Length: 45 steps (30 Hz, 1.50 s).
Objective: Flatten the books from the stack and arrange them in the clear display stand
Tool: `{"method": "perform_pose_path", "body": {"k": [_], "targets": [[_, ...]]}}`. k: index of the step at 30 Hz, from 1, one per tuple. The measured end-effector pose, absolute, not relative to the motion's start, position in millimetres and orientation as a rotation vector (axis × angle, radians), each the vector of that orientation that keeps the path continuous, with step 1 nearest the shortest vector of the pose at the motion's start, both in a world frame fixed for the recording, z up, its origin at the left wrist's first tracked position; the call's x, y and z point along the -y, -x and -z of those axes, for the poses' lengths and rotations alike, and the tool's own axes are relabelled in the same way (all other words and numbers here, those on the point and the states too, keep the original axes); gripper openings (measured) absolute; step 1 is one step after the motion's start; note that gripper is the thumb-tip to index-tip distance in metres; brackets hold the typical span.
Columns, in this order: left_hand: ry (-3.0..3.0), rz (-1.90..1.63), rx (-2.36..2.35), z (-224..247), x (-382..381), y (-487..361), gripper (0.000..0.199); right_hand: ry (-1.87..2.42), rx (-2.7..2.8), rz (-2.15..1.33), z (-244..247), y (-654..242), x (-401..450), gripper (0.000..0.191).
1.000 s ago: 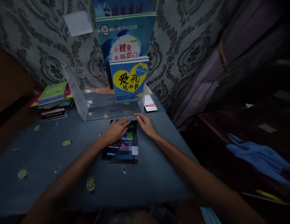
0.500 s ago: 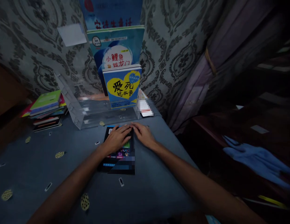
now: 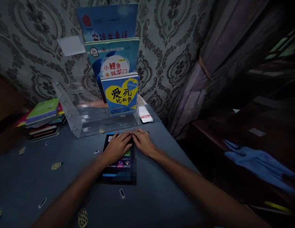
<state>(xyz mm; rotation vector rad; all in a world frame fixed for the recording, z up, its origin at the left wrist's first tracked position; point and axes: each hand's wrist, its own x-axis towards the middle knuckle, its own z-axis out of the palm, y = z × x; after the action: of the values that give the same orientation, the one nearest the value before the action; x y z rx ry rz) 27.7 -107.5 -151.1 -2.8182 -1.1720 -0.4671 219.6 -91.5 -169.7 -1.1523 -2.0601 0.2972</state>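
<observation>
On the blue-grey tabletop (image 3: 161,193), one black booklet (image 3: 122,163) with coloured pictures lies flat, its upper part beneath the left hand (image 3: 117,148), which is spread palm down across it. The right hand (image 3: 144,144) rests at the booklet's upper right corner, fingers bent, their tips close to the left hand's fingertips; whether it pinches the edge, I cannot tell. Beyond both hands is one clear acrylic stand (image 3: 68,110), where three upright covers show, one behind another: a blue book with a yellow heart (image 3: 121,96), a teal book (image 3: 114,65) and a tall blue book (image 3: 106,23). Left of the stand sits one pile of books (image 3: 42,110), too dim to count.
</observation>
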Motion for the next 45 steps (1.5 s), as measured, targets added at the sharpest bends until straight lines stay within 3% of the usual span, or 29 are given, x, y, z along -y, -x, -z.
{"method": "perform_pose_path", "body": {"k": [45], "targets": [[3.032, 0.362, 1.086, 143.6, 111.6, -13.4, 0.045, 1.182, 2.207, -0.192, 163.0, -221.2, 100.0, 0.03]]}}
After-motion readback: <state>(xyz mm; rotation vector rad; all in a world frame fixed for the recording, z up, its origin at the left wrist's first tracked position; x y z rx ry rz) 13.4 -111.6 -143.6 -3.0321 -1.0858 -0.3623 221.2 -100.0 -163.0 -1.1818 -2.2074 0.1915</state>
